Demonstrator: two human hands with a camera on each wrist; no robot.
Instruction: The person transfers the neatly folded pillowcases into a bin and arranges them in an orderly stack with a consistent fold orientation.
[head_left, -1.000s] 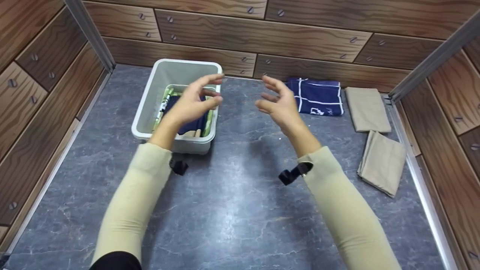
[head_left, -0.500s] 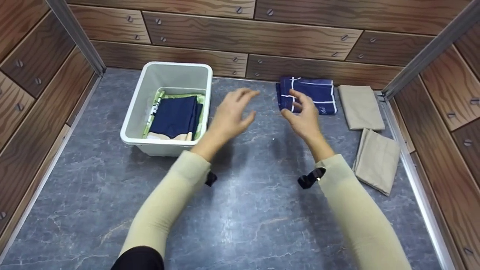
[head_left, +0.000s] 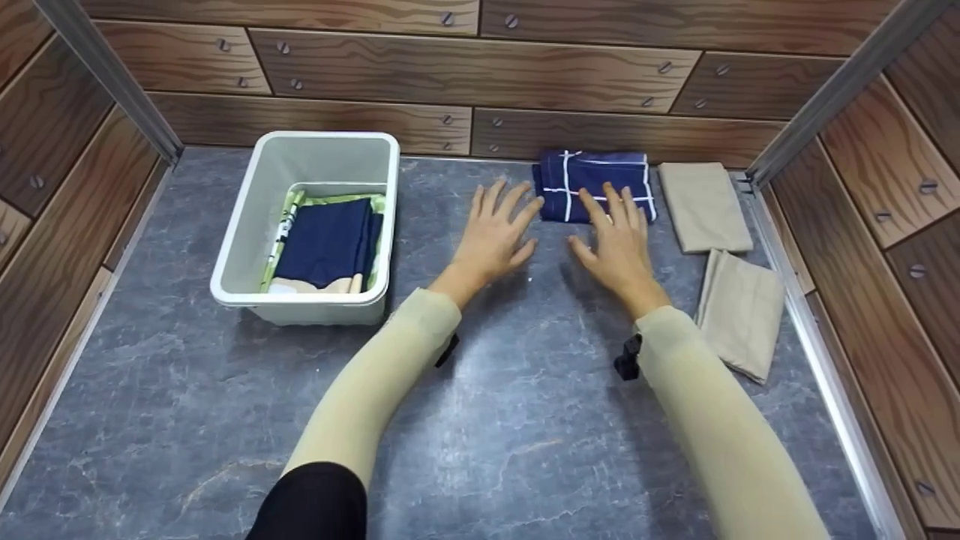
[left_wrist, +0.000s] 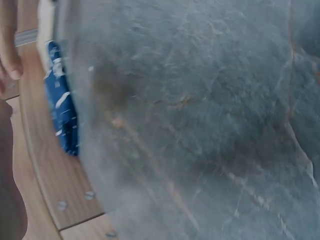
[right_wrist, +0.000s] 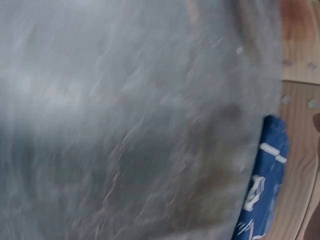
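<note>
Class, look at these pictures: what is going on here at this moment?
A person reaches both open hands toward a folded navy cloth with white lines at the back of the grey table. The right hand has fingertips over its near edge; the left hand is just beside it. A white bin on the left holds folded cloths, and two beige folded cloths lie on the right.

Grey marbled tabletop (head_left: pixel 487 450) enclosed on three sides by wood-grain panel walls (head_left: pixel 480 75) printed with screw heads. Aluminium corner posts (head_left: pixel 825 82) fitted at rear corners. Lit evenly.
</note>
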